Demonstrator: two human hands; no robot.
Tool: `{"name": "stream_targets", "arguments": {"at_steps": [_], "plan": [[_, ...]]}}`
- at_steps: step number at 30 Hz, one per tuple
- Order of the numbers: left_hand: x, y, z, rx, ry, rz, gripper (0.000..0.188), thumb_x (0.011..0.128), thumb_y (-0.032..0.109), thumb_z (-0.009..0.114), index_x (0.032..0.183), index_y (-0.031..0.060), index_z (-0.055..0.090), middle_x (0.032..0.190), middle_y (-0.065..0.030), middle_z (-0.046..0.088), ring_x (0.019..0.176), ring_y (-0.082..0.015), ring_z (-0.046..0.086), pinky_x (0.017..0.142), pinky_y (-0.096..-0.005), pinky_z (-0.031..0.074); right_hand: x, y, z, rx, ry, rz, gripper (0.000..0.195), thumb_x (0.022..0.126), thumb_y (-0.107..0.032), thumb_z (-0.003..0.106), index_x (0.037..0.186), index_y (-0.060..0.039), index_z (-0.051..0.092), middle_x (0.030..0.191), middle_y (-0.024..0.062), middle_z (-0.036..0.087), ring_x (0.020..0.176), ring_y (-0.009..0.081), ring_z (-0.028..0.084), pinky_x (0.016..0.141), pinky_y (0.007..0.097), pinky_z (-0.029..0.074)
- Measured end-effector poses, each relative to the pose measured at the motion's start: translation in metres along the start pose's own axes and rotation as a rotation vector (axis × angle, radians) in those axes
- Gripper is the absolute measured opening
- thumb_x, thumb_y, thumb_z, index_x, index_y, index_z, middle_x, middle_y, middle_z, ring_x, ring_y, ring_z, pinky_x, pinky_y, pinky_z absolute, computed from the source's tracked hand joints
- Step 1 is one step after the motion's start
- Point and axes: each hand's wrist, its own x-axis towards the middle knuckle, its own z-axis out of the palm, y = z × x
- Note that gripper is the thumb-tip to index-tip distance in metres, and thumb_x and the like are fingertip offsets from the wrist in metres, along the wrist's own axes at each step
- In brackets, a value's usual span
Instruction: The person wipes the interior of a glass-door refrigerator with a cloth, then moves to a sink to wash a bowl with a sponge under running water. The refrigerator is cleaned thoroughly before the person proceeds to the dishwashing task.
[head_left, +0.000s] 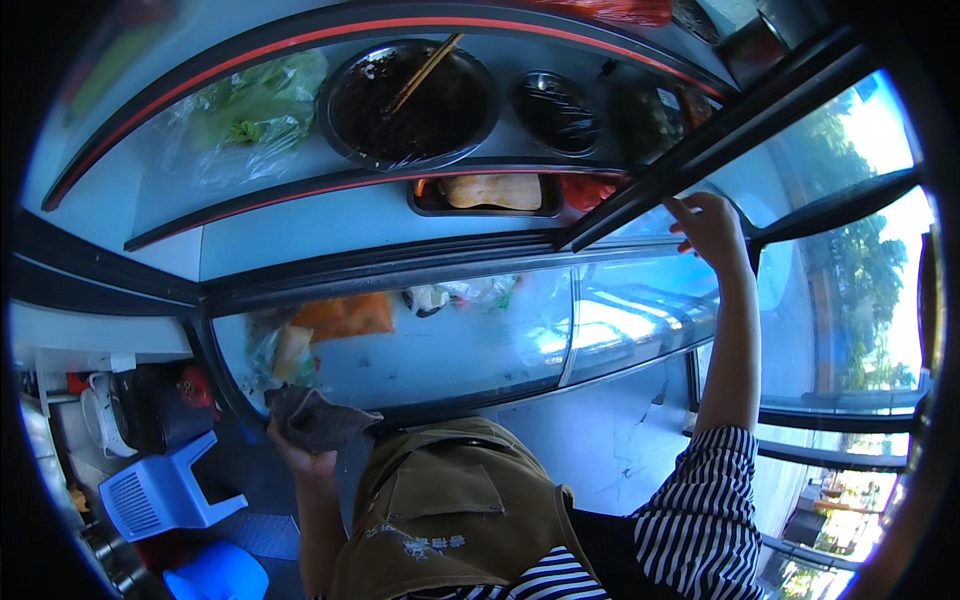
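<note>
My left hand (311, 454) is closed around a crumpled dark grey cloth (319, 420), low in front of a glass-fronted cabinet. Out to the right, my right hand (709, 229) is raised with bent, spread fingers. Its fingertips meet the edge of the black door frame (675, 165), which slants across the cabinet opening. Inside, a large metal bowl (450, 120) of dark food has chopsticks (427, 71) standing in it. A smaller film-covered bowl (555, 112) sits beside it. One level down is a dark tray (487, 211) with a pale, long piece of food.
Bagged leafy greens (262, 105) lie left of the large bowl. Behind the lower glass (465, 345) are an orange package (345, 315) and several bags. On the floor at left are a light blue plastic stool (161, 487) and a blue bucket (217, 574). Red-edged shelves (300, 191) cross the cabinet.
</note>
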Motion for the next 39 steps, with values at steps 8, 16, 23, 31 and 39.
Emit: {"name": "stream_targets", "arguments": {"at_steps": [8, 16, 23, 31, 39], "plan": [[0.001, 0.027, -0.015, -0.013, -0.092, 0.016, 0.041, 0.096, 0.04, 0.056, 0.125, 0.0112, 0.062, 0.121, -0.0085, 0.066, 0.113, -0.0269, 0.062, 0.104, -0.0435, 0.046, 0.04, 0.002, 0.001, 0.144, -0.047, -0.184, 0.03, 0.091, -0.032, 0.074, 0.102, -0.0038, 0.074, 0.076, 0.0093, 0.072, 0.059, 0.016, 0.07, 0.05, 0.0261, 0.057], [-0.017, 0.046, -0.037, -0.104, 0.101, -0.038, 0.044, 0.097, 0.042, 0.055, 0.128, 0.011, 0.06, 0.122, -0.0098, 0.065, 0.113, -0.0279, 0.061, 0.103, -0.0444, 0.047, 0.03, -0.013, 0.022, 0.237, -0.168, -0.348, 0.008, 0.094, -0.009, 0.068, 0.101, -0.0047, 0.069, 0.079, 0.0084, 0.071, 0.059, 0.0163, 0.07, 0.041, 0.0248, 0.054], [-0.027, 0.063, -0.051, -0.122, 0.134, -0.038, 0.048, 0.095, 0.048, 0.055, 0.125, 0.0113, 0.063, 0.123, -0.0112, 0.066, 0.113, -0.0289, 0.062, 0.101, -0.0473, 0.048, -0.007, -0.086, 0.044, 0.219, -0.214, -0.48, 0.012, 0.095, -0.009, 0.067, 0.105, -0.0038, 0.072, 0.081, 0.0079, 0.073, 0.062, 0.0174, 0.072, 0.043, 0.0261, 0.055], [-0.029, 0.073, -0.064, -0.141, 0.116, 0.031, 0.052, 0.092, 0.05, 0.058, 0.126, 0.0098, 0.063, 0.122, -0.0115, 0.067, 0.113, -0.03, 0.062, 0.102, -0.0485, 0.048, -0.066, -0.232, 0.077, 0.141, -0.36, -0.714, 0.011, 0.097, -0.003, 0.061, 0.096, 0.0022, 0.071, 0.079, 0.0111, 0.071, 0.065, 0.0201, 0.073, 0.051, 0.0277, 0.057], [-0.044, 0.109, -0.102, -0.292, 0.113, 0.156, 0.049, 0.089, 0.048, 0.058, 0.122, 0.0119, 0.065, 0.116, -0.013, 0.069, 0.109, -0.0317, 0.064, 0.099, -0.0523, 0.05, -0.129, -0.416, 0.15, -0.448, 0.02, -1.243, 0.021, 0.091, -0.027, 0.065, 0.086, -0.0087, 0.073, 0.076, 0.0078, 0.069, 0.065, 0.0255, 0.068, 0.059, 0.0376, 0.055]]}}
